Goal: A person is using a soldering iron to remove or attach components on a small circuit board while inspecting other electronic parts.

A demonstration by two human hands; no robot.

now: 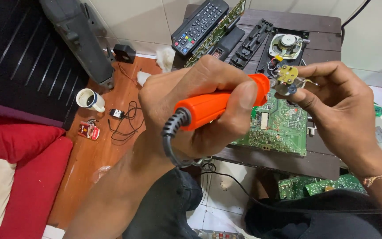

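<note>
My left hand [200,106] grips the orange handle of a soldering iron [219,104], its black cord looping down from the back end. The iron's tip points right, toward a small round electronic part with a yellowish disc [287,79] that my right hand [337,106] pinches between its fingertips. Both hands hover over a green circuit board [279,128] lying on a dark wooden table [288,161]. The iron's tip itself is hidden behind my fingers and the part.
A remote control [200,24], black plastic casings [253,42] and a loudspeaker [287,44] lie at the table's back. More green boards [315,186] sit under the table. On the wooden floor to the left are a white mug [89,99], a small adapter with wire [118,115] and a red cushion [27,177].
</note>
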